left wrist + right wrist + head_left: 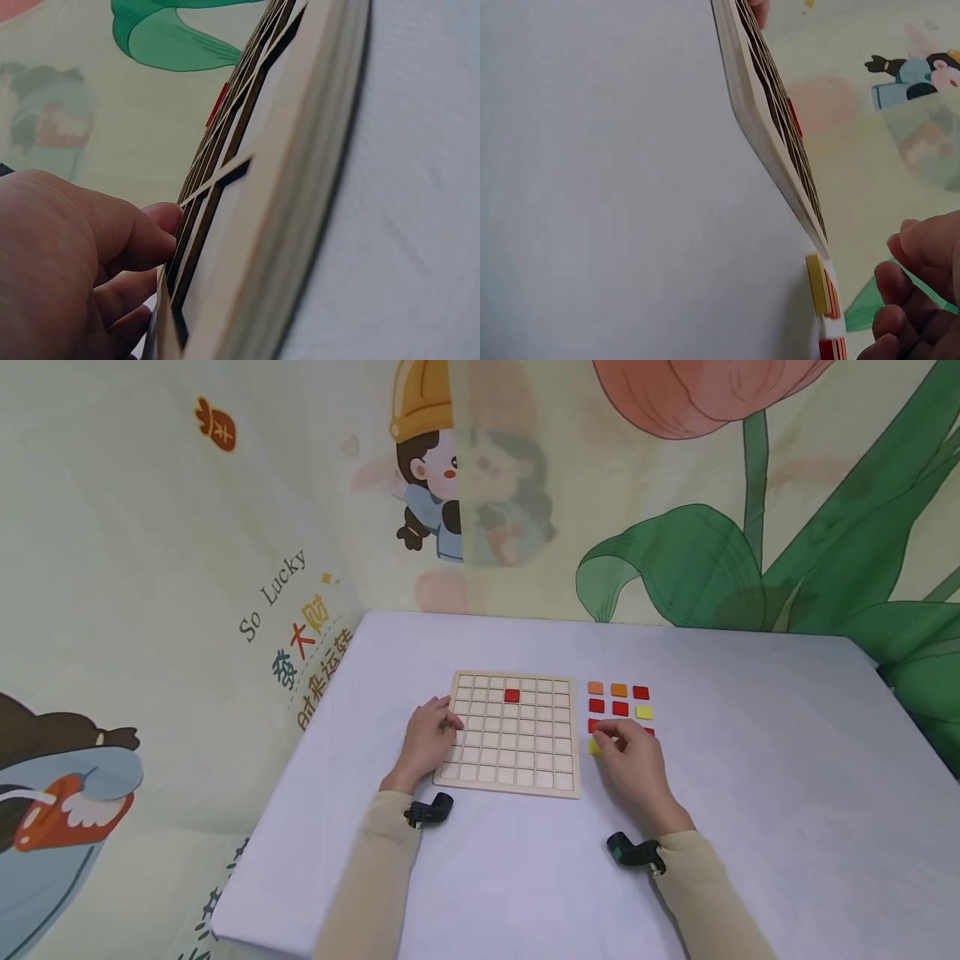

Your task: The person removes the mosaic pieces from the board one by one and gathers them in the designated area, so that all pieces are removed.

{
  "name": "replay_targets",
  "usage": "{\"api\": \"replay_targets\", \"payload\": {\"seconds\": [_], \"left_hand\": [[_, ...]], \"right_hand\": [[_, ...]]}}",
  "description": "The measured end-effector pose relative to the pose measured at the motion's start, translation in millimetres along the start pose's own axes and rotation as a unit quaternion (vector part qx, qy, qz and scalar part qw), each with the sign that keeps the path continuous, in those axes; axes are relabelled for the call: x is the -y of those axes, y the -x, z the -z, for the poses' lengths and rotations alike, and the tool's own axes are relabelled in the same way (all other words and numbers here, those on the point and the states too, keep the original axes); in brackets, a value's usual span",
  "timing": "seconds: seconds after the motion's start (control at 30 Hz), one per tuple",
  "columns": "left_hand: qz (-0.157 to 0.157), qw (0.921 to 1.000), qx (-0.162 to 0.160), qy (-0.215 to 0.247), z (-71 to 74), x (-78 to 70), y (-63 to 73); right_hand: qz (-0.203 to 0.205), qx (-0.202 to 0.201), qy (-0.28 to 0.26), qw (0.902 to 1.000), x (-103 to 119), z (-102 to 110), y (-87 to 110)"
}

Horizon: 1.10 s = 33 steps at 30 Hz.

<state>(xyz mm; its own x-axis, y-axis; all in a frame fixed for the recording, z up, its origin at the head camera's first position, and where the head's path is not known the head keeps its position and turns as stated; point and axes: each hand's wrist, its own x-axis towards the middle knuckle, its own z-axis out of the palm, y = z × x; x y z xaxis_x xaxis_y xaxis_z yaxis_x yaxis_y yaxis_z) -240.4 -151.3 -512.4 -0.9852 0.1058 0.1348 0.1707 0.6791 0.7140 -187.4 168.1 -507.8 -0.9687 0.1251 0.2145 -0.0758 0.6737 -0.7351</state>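
Observation:
A square wooden grid board (517, 792) lies on the table. One red tile (512, 696) sits in a cell of its second row from the far side. My left hand (431, 735) rests at the board's left edge, its thumb and fingers loosely bent there in the left wrist view. Over the near part of the loose tiles, right of the board, hovers my right hand (630, 760). Its fingers are loosely bent, with a gap between thumb and forefinger in the right wrist view. A yellow tile (593, 747) shows beside its fingertips; the hand hides some tiles.
Rows of loose tiles lie right of the board, including an orange tile (618, 690), a red tile (620, 708) and another yellow tile (644, 712). A white cloth covers the table (787, 760). Printed fabric hangs behind it and at the left.

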Motion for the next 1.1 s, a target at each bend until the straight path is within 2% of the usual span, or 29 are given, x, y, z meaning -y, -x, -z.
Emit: {"api": "replay_targets", "payload": {"seconds": [0.2,0.47,0.67,0.8,1.1], "left_hand": [[0.001,1.0,0.002,0.003,-0.9,-1.5,-0.3],[0.001,1.0,0.004,0.004,-1.3,-2.2,-1.4],[0.009,1.0,0.001,0.002,-0.4,-2.6,0.1],[0.009,1.0,0.001,0.001,-0.3,-2.3,0.3],[0.0,1.0,0.0,0.002,-1.6,-2.8,0.3]], "right_hand": [[0.029,0.021,-0.013,0.9993,15.3,-16.0,-6.6],[-0.014,0.095,-0.063,0.9934,38.6,-24.2,-18.3],[-0.007,0.132,-0.063,0.9892,52.6,-36.5,-30.2],[-0.004,0.144,-0.052,0.9881,56.3,-46.0,-39.1],[-0.009,0.136,-0.03,0.9902,58.0,-62.0,-56.7]]}}
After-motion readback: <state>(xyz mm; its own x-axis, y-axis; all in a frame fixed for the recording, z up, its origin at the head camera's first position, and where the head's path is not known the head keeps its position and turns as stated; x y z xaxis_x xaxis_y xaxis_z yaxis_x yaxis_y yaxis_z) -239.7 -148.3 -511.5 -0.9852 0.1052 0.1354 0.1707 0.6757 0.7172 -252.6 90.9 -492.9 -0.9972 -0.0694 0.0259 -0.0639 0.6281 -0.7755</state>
